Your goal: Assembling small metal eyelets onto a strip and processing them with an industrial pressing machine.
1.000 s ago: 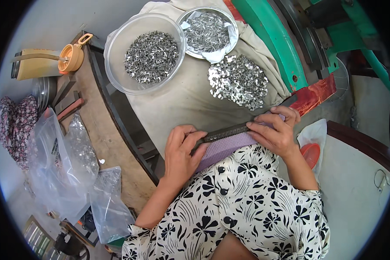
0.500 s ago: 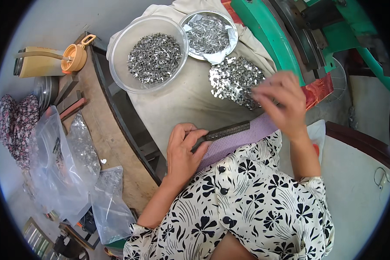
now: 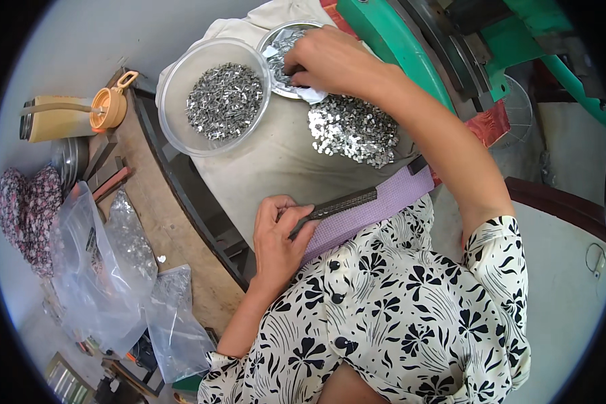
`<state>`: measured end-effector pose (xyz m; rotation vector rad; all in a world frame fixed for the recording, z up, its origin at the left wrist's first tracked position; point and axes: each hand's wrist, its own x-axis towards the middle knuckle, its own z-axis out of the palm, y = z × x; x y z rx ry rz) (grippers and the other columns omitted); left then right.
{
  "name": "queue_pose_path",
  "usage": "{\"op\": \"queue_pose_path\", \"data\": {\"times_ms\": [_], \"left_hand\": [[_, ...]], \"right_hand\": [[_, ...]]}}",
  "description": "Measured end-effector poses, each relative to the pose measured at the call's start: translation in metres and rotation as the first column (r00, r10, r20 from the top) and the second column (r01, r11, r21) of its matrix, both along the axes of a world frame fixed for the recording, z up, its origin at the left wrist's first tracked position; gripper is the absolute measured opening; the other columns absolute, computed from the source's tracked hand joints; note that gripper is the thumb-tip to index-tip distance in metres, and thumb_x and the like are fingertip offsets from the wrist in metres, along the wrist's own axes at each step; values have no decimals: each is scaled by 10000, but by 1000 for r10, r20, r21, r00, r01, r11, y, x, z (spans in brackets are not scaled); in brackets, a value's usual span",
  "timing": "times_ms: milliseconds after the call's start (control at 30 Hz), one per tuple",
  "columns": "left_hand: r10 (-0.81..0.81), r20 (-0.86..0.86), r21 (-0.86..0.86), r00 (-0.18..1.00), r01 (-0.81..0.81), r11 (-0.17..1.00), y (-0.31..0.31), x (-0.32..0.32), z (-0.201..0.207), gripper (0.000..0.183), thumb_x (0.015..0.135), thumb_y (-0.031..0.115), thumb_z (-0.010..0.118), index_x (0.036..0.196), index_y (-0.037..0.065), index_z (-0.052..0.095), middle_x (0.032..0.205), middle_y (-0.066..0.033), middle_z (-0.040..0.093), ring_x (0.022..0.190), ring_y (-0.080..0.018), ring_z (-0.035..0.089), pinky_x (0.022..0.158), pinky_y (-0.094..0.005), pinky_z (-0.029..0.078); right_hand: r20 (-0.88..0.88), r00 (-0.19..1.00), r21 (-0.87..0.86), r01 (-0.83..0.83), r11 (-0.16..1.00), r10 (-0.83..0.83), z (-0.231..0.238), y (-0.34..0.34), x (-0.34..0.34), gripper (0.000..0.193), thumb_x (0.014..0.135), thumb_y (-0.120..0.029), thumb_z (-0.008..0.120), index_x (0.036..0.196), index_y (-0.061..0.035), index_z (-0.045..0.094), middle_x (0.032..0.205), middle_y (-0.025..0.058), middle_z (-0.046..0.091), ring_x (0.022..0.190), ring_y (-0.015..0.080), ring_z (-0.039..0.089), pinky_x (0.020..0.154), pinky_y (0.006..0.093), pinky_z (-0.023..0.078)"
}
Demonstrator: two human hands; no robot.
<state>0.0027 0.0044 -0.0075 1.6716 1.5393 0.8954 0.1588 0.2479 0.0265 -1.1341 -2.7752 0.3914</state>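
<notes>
My left hand (image 3: pixel 276 239) pinches one end of a dark slotted metal bar (image 3: pixel 343 203) between thumb and fingers. The bar rests on a strip of purple textured matting (image 3: pixel 392 202) across my lap. Stretched far forward, my right hand (image 3: pixel 333 60) reaches into a round metal bowl (image 3: pixel 266 42) with thin silvery pins (image 3: pixel 280 62) on a white liner. Its fingers are curled in, and whatever lies between the fingertips is hidden. Just below the bowl, a heap of small shiny metal discs (image 3: pixel 353 131) lies on the beige cloth (image 3: pixel 283 148), partly under my right forearm.
Left of the bowl stands a clear plastic tub (image 3: pixel 168 124) of small metal pieces (image 3: pixel 223 101). A green machine frame (image 3: pixel 397 50) rises at the right. A short dark block (image 3: pixel 417 164) sits at the matting's far end. Plastic bags (image 3: pixel 91 269) and an orange-lidded container (image 3: pixel 108 108) are at left.
My right hand has moved forward and left from above the matting's right end into the metal bowl. My left hand still holds the bar, and the view has shifted slightly.
</notes>
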Motion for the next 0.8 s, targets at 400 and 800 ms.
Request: {"op": "queue_pose_path", "data": {"times_ms": [400,800], "left_hand": [[-12,10,-16,1000,12,1000,2,0,2,296,700,-4,799,976,34,699,970,-104,559,855,-251,553,743,-338,470],[-30,-28,-73,999,27,997,-2,-2,7,330,683,-53,795,990,19,696,996,-104,550,901,-239,570,799,-313,465]], "right_hand": [[43,999,-3,2,1000,-2,4,9,-21,197,751,-129,710,940,-87,744,822,146,714,783,329,688,704,443,533],[114,992,-107,-43,993,56,6,12,-25,166,713,-106,704,869,-54,729,780,164,696,767,343,681,686,447,530]]}}
